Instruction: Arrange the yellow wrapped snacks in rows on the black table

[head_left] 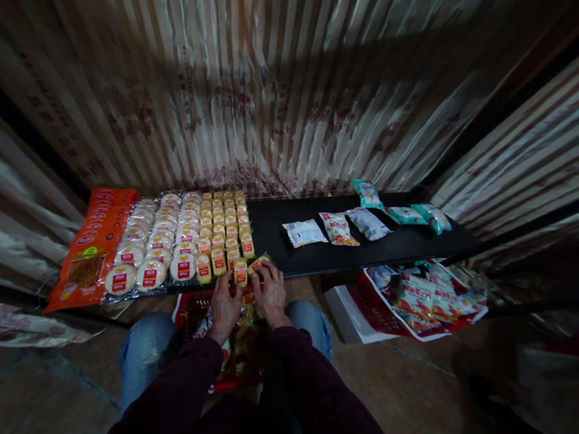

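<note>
At the front edge of the black shelf (313, 260), my left hand (225, 305) has its fingers closed at a small yellow snack packet (240, 273) with an orange-and-white label. Just to its right, my right hand (271, 293) curls its fingers around another small yellow snack packet, which they partly cover. Rows of the same yellow packets (217, 229) run back from my hands. Left of these stand rows of round white wrapped crackers (183, 267) with red labels. Between my knees sits a red basket (179, 312) with more wrapped packets, partly hidden by my arms.
A large orange snack bag (80, 260) lies at the shelf's left end. White pouches (305, 232) and green pouches (366, 193) lie on the right half. Below, a red basket (377, 307) full of pouches rests by a white box (347, 313). Striped wrapped panels (260, 99) enclose the shelf.
</note>
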Demonstrator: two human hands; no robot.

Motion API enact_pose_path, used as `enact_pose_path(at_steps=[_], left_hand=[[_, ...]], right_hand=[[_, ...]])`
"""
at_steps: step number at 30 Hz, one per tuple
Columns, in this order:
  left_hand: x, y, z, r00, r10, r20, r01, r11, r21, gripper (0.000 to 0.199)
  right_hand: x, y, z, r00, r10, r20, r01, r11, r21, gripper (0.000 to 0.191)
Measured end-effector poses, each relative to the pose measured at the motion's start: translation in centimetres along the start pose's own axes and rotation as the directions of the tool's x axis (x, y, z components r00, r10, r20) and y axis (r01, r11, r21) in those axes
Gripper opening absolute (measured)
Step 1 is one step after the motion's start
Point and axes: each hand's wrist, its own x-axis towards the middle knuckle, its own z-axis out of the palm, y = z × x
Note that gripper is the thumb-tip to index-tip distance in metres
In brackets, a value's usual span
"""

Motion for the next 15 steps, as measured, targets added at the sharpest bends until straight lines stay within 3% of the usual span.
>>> enact_pose_path(at_steps=[8,15], left_hand=[[0.0,1.2,0.1,0.998,0.027,0.050,-0.027,1.000,0.011,0.035],[0.1,2.1,0.8,0.989,-0.024,0.149,0.019,0.999,0.030,0.041]], right_hand=[[-0.3,1.0,1.1,0.985,0.105,-0.134,-0.097,0.993,0.064,0.021],[-0.2,2.3,0.9,0.993,0.095,-0.076,-0.093,0.995,0.023,0.050]])
